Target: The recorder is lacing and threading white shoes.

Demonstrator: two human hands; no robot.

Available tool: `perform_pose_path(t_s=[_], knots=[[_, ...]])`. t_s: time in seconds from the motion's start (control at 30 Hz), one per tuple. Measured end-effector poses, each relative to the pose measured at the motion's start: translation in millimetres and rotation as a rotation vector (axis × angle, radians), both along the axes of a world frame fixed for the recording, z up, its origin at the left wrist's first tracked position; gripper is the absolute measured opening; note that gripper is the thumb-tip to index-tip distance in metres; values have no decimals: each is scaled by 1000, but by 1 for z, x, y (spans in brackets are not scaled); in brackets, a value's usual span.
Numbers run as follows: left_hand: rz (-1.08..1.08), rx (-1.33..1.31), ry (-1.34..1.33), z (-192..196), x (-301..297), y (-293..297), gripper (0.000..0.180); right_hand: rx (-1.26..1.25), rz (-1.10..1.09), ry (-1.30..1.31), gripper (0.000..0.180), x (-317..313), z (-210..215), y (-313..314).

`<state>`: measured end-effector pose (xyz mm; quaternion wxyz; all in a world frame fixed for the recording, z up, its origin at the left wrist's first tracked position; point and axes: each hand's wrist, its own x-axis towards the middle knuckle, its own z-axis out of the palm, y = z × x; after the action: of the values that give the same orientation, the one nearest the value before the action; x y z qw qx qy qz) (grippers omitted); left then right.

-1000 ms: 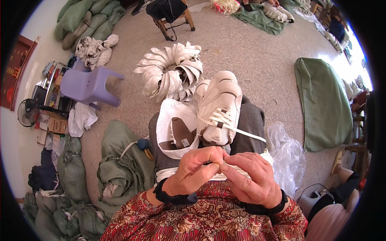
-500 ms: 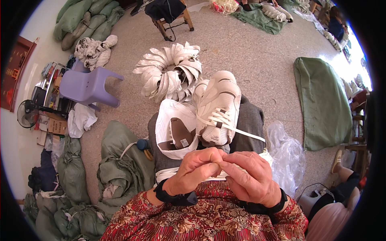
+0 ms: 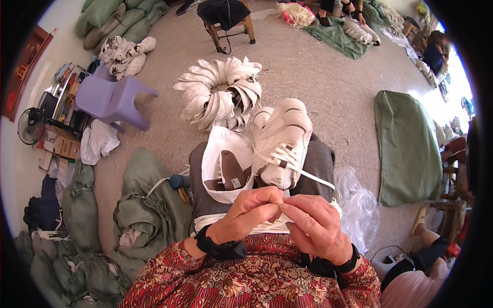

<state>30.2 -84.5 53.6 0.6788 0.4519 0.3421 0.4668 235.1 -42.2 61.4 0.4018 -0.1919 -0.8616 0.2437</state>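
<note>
Hands, one pair, bare: left hand (image 3: 247, 211) and right hand (image 3: 321, 225), thumbs and forefingers drawn into a narrow pinch, tips meeting above the lap. Content of the pinch: cannot be told; any item there would be very small or thin.

Sneaker (image 3: 291, 136), white and beige, laced: just beyond the meeting fingertips, resting on grey trousers (image 3: 322, 151). Lace (image 3: 318, 180), flat, cream: loose run passing from the sneaker to just beyond the right hand. Strand bundle (image 3: 205, 221), cream: across the lap, partly under both hands. Pouch (image 3: 211, 154), white, brown piece (image 3: 233, 169) inside: ahead of the left hand, beside the sneaker.

Handling, by judgement: fingertip work this fine suits pinches kept close together, one steadying while the other works; light, even pressure; forearms settled against the body. Loose lace best kept clear of the right wrist, lest it snag. Sneaker could slide off the lap; steady knees advised.

Hidden or unclear: pinch point, covered by the fingers themselves; lace tail, lost near the right hand; second sneaker (image 3: 261, 117), largely behind the first; clear plastic bag (image 3: 357, 205), right of the right hand, contents not made out; co-worker in pink (image 3: 413, 288), farther right, cut off by the rim.
</note>
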Motion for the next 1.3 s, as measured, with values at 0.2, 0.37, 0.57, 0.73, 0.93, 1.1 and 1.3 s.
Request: perform_pose_path(t_s=[0.2,0.37,0.57,0.73,0.93,1.1,1.3], knots=[[-11,25,-57,-6,0,0,14,-11,17,-21,52,-1,3,1],[-3,11,-84,-8,2,-2,14,-16,10,-19,51,-1,3,1],[13,-40,-105,-4,4,-2,15,3,2,-15,50,0,2,-1],[11,-78,-113,-4,5,-2,14,32,-10,6,48,1,-1,-1],[-3,-90,-109,-5,6,0,16,19,-11,14,46,2,2,1],[92,146,251,-8,-9,13,15,-113,-235,-50,28,14,-18,24],[185,404,964,-17,-39,37,17,-79,-357,-264,17,9,-61,51]])
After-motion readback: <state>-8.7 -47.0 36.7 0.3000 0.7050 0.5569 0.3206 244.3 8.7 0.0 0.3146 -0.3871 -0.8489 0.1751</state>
